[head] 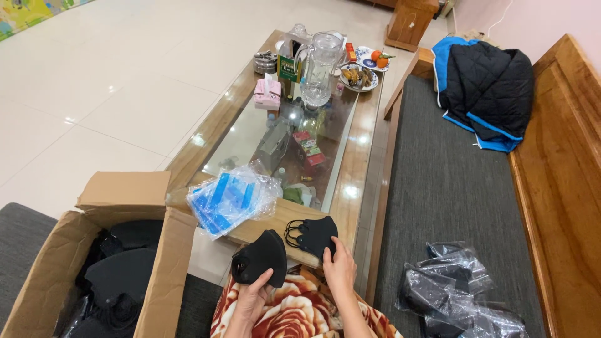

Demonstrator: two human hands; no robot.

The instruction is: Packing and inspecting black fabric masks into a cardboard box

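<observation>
Over the lap, left hand [250, 299] clamps a black face mask [260, 258], right hand [339, 266] pinches another black mask [315, 235]; blue clear packets [230, 199] overhang the glass surface's [250, 134] edge beside the open cardboard box [164, 263]

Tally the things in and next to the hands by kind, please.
Black face masks in hand: 2, one in the left hand, one in the right hand
Cardboard box of black masks: 1
Stack of blue plastic bags: 1
Pile of bagged masks: 1
Total: 5
</observation>
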